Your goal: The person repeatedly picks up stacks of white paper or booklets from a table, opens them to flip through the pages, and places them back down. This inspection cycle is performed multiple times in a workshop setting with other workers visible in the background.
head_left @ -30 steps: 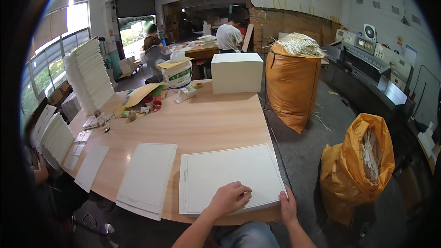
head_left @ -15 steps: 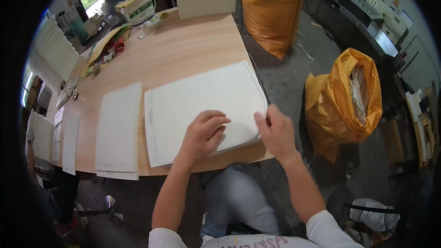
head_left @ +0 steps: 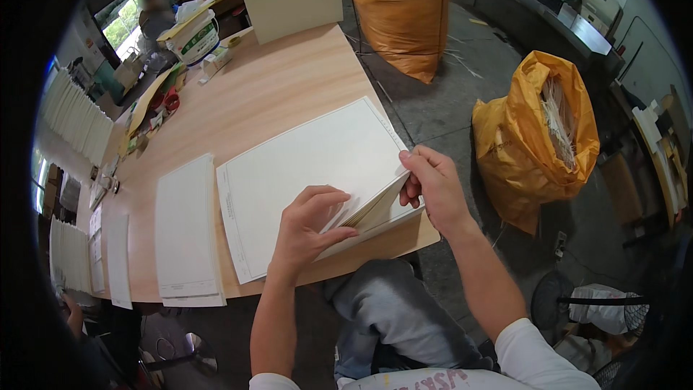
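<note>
A stack of large white printed sheets (head_left: 289, 166) lies near the table's front edge. My right hand (head_left: 439, 188) pinches the near right corner of several top sheets between thumb and fingers. That corner is lifted, so a wedge-shaped gap shows between the raised sheets and those below. At the stack's front edge is my left hand (head_left: 307, 227), its thumb and fingers apart. Its fingers rest over the top sheet and its thumb reaches along the front edge beside the raised part. Left of this stack sits a narrower pile of white sheets (head_left: 185, 227).
A narrow paper strip (head_left: 118, 260) lies farther left on the wooden table (head_left: 303, 72). At the far end stand a white block-like stack (head_left: 294, 3) and a white bucket (head_left: 196, 37). Orange bags (head_left: 498, 137) of paper strips occupy the floor to the right. Another person (head_left: 153, 11) is in the background.
My right hand has closed on the stack's near right corner and raised several sheets. My left hand's thumb and fingers have spread apart at the front edge. The view has shifted slightly.
</note>
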{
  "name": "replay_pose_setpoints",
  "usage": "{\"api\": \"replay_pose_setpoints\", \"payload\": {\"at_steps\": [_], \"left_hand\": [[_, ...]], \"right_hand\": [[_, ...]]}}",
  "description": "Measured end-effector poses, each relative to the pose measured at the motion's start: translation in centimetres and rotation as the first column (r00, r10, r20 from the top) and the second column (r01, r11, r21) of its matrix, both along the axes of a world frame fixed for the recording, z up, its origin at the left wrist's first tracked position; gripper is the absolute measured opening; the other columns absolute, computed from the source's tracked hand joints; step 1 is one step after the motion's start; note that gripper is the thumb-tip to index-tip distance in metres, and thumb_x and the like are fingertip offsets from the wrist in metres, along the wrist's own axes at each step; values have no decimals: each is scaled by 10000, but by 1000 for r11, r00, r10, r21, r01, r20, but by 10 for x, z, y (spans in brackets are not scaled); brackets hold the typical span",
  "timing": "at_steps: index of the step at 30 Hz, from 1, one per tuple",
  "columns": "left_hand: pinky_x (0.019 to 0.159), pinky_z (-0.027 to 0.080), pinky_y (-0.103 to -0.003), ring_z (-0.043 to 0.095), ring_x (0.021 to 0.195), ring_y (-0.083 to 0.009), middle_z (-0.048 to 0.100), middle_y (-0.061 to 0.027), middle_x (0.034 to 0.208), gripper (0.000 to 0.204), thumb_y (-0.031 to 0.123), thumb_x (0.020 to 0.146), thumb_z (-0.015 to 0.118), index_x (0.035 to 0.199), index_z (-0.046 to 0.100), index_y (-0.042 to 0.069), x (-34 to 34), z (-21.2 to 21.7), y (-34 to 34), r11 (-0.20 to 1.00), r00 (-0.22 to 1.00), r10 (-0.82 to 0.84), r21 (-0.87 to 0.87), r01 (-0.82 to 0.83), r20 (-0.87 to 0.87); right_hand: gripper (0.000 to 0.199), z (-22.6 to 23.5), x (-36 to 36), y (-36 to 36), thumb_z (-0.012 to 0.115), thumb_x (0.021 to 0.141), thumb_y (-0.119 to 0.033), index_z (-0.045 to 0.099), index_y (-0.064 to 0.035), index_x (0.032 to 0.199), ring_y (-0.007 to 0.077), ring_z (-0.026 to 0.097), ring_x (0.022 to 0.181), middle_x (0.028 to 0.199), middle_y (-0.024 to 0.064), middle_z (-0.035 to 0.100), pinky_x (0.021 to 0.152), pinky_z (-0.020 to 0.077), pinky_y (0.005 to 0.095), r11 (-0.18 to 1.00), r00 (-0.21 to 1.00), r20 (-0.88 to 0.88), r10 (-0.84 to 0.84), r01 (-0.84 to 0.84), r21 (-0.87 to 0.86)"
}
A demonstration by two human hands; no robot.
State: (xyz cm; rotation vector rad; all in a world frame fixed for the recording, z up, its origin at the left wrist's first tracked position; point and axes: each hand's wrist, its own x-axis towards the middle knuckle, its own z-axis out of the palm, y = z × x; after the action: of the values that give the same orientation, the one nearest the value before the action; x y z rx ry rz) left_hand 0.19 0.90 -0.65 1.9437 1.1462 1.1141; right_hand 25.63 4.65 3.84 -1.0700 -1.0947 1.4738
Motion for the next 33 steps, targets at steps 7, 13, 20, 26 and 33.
{"api": "replay_pose_setpoints", "payload": {"at_steps": [7, 13, 20, 26, 33], "left_hand": [[1002, 547, -380, 695, 1161, -279, 701, -139, 1289, 476, 42, 866, 813, 1327, 711, 100, 19, -2, -4, 975, 965, 200, 66, -214, 171], [987, 556, -396, 683, 1187, -311, 677, -134, 1309, 460, 139, 836, 886, 1269, 730, 118, 9, 6, -4, 997, 999, 26, 72, -23, -42], [1007, 552, -398, 660, 1238, -324, 653, -142, 1354, 466, 95, 840, 879, 1283, 735, 114, 11, 8, -6, 997, 994, 68, -49, -64, 90], [1035, 544, -404, 642, 1299, -325, 623, -159, 1439, 413, 33, 889, 797, 1289, 740, 118, 6, 0, 0, 997, 1000, -13, 70, 12, 11], [1045, 547, -417, 640, 1287, -346, 636, -155, 1393, 477, 18, 834, 848, 1288, 741, 118, 10, 7, -6, 997, 1000, 14, 77, -15, 15]], "right_hand": [[418, -12, -11, 7, 638, 1060, -339, 550, -72, 751, 114, 607, 555, 624, 9, 580, 505, 428, 280, 907, 833, 506, -225, -10, 421], [358, 6, -6, 8, 632, 1062, -291, 563, -95, 771, 121, 634, 561, 640, 1, 555, 493, 445, 249, 997, 997, -42, 70, -69, 27], [385, 2, -6, 8, 664, 1046, -319, 558, -105, 744, 115, 629, 552, 624, 3, 586, 483, 436, 245, 963, 951, 307, -32, -53, 265], [378, 5, -7, 11, 661, 1042, -255, 526, -112, 719, 104, 634, 534, 592, -6, 558, 447, 403, 221, 995, 997, 4, 76, -76, 69], [366, 2, -7, 9, 661, 1044, -248, 536, -106, 731, 107, 638, 539, 603, 0, 569, 450, 407, 220, 993, 997, -13, 76, -74, 89]]}}
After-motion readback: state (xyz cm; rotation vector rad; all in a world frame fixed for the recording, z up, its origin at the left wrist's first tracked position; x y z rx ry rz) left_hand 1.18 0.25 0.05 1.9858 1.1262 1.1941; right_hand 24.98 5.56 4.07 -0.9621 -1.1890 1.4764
